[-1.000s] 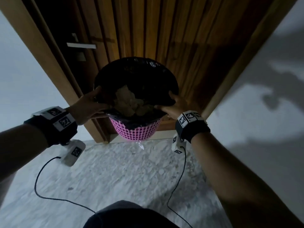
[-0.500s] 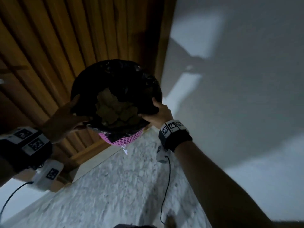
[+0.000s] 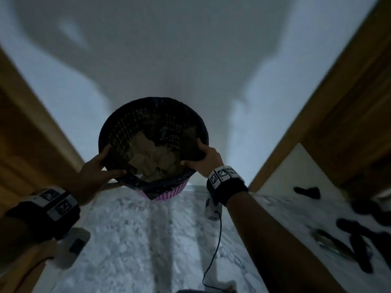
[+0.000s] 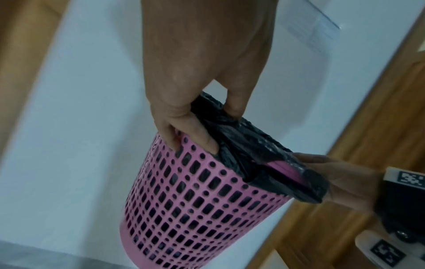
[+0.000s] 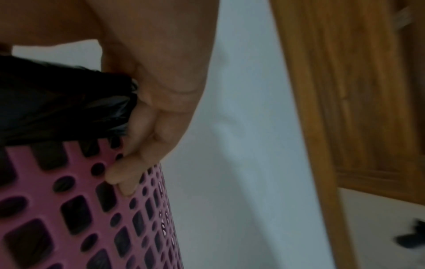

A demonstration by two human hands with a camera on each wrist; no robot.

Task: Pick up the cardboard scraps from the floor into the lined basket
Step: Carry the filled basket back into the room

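basket (image 3: 169, 192) pink, perforated plastic, lined with a black bag (image 3: 135, 182) folded over the rim. held off the marble floor (image 3: 148, 240), tilted so its mouth faces the head camera, in front of a white wall (image 3: 190, 60).

left hand (image 3: 95, 172): grip closed on the rim at the basket's left side. left wrist view shows the thumb over the bag-covered rim and fingers (image 4: 170, 134) curled against the pink lattice outside.

right hand (image 3: 206, 160): grip closed on the rim at the right side. right wrist view shows fingers (image 5: 128, 171) pressed on the lattice just below the bag's folded edge; thumb lies over the rim in the head view.

cardboard scraps (image 3: 152, 159): brown torn pieces piled inside the liner, on the lower wall of the tilted basket. count not readable.

surroundings: wooden door frames (image 3: 317, 123) at both sides of the wall. dark items (image 3: 306, 192) lie on the floor at far right, blurred, identity unclear. a black cable (image 3: 215, 250) hangs from the right wrist unit to the floor.
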